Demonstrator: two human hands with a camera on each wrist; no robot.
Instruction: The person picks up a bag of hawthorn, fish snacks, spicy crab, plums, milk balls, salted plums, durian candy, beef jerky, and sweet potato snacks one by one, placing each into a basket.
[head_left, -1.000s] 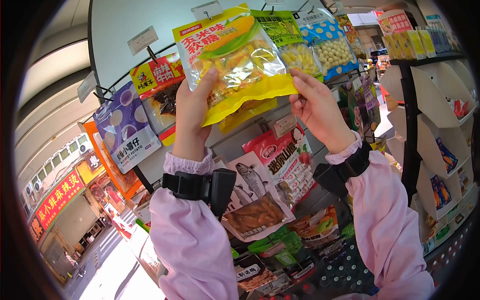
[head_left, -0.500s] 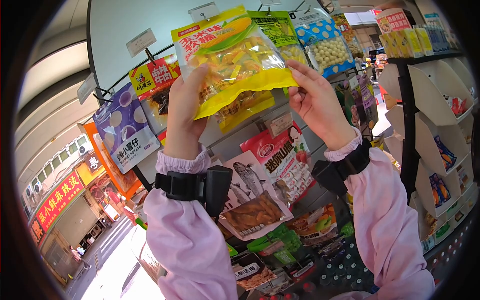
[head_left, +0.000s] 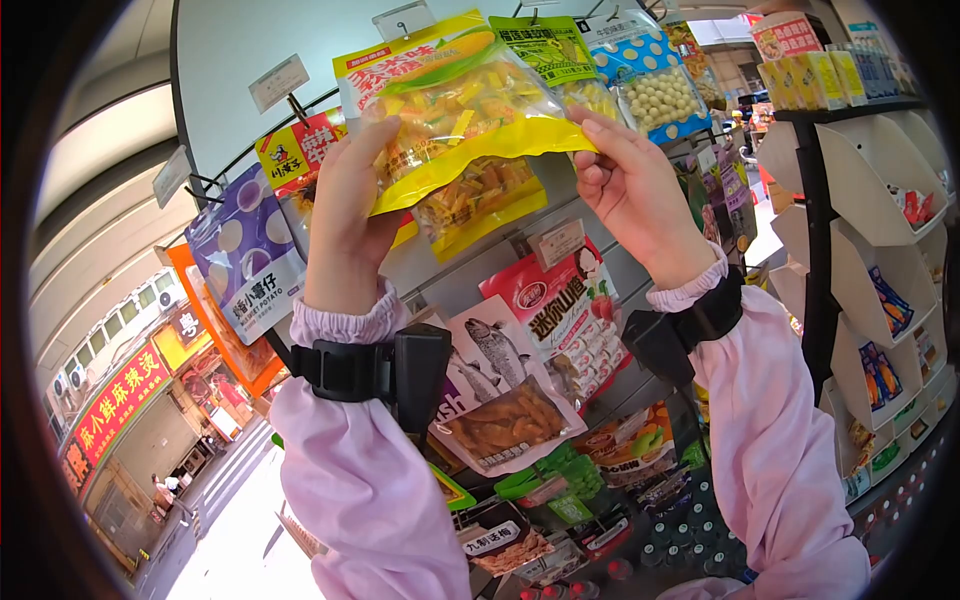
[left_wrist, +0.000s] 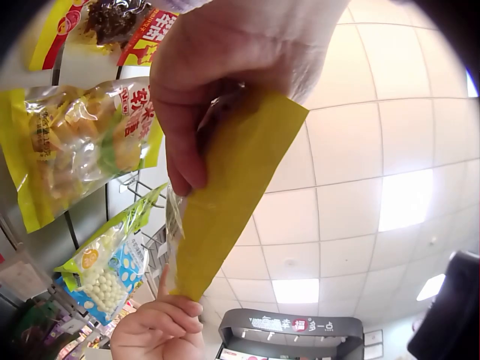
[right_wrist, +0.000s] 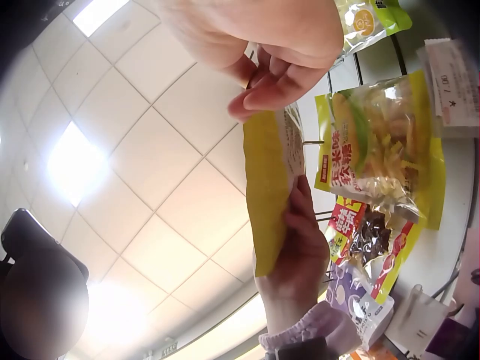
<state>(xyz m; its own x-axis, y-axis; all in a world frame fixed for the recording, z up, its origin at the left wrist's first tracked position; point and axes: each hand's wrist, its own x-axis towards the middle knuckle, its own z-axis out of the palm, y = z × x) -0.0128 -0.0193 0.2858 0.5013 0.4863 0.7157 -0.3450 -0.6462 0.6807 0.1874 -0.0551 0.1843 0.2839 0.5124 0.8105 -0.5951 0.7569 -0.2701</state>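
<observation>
A clear-and-yellow bag of corn soft candy [head_left: 470, 95], with a corn cob printed on its top, is held up between both hands. My left hand [head_left: 345, 215] grips its left edge, the thumb lying on the front and the other fingers hidden behind. At the lower right corner, my right hand [head_left: 640, 190] pinches the yellow bottom seam between thumb and fingers. Seen from the left wrist, the seam [left_wrist: 240, 187] stretches between the two hands. Behind and below the held bag hangs a matching candy bag [head_left: 480, 205] on the rack.
Left of the bag hang a red-and-yellow beef snack pack [head_left: 300, 150] and a purple potato pack [head_left: 245, 250]. A blue dotted bag [head_left: 655, 90] hangs to the right. Below are a fish snack pouch [head_left: 510, 400] and a red hawthorn bag [head_left: 560, 310]. White shelf bins [head_left: 880, 180] stand farther right.
My left hand has moved left and slightly down with its side of the bag. The bag has tilted, its front looks flatter, and more of the matching bag behind shows beneath it.
</observation>
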